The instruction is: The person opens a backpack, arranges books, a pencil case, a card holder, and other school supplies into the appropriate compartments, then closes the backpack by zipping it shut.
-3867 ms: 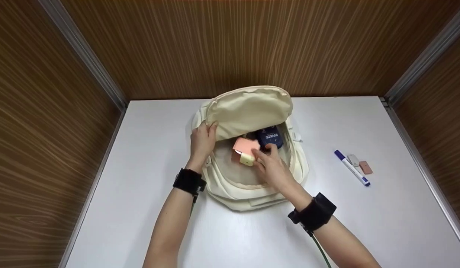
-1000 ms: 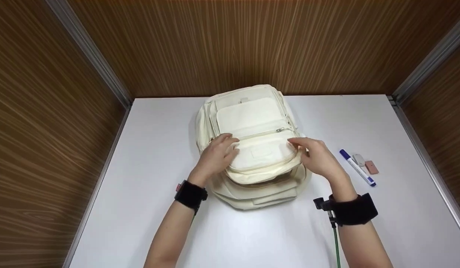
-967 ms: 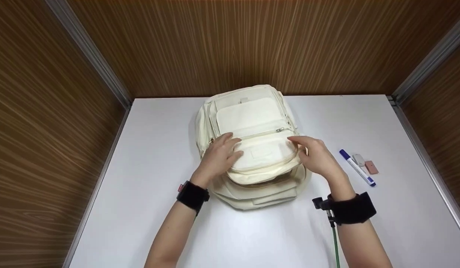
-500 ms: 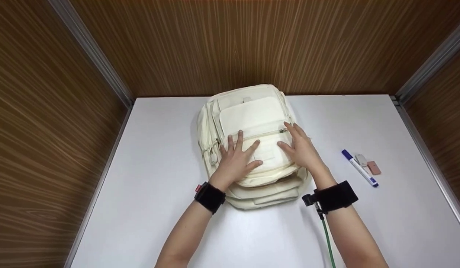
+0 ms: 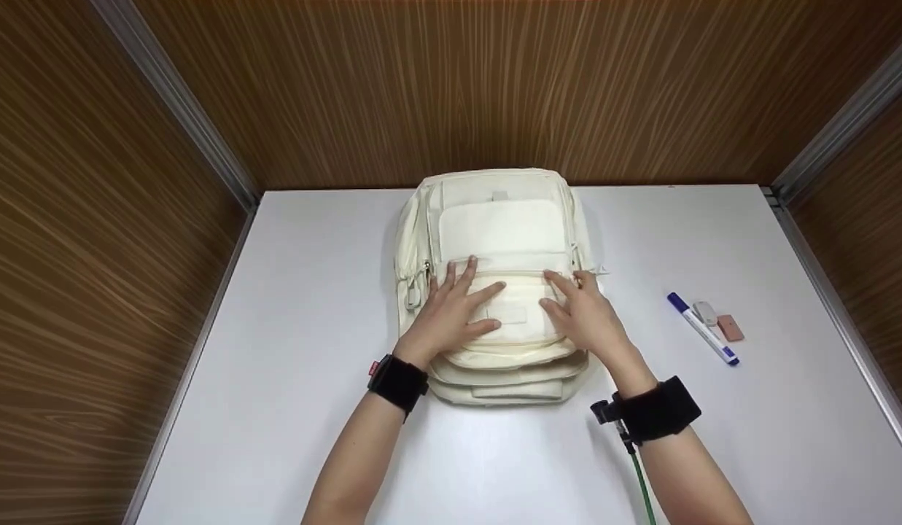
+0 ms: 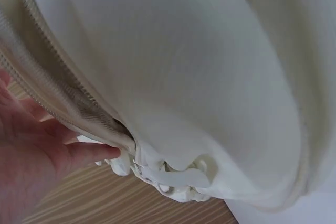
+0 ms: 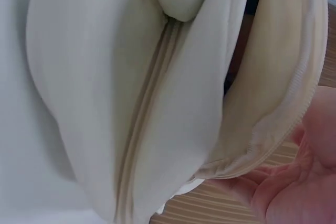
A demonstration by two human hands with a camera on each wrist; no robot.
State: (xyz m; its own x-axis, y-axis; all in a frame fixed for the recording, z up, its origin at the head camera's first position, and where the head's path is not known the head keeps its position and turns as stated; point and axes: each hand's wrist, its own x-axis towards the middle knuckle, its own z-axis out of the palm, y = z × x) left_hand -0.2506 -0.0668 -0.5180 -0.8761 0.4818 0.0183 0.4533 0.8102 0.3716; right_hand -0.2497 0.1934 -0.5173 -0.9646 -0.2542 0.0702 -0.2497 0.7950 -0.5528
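Two strips of surface (image 5: 312,292) are seen either side of the bag (image 5: 503,226), which is laid at the frame's centre, its top edge near the wall (image 5: 451,87). On its lower half the left hand (image 5: 449,315) is spread and the right hand (image 5: 591,315) rested, fingers parted. At right, a marker (image 5: 702,328), grey piece (image 5: 705,313) and pink piece (image 5: 730,328) are clustered.

On the white table (image 5: 297,328), a blue-capped marker (image 5: 702,328) lies beside a grey piece (image 5: 706,313) and a pink block (image 5: 731,328).
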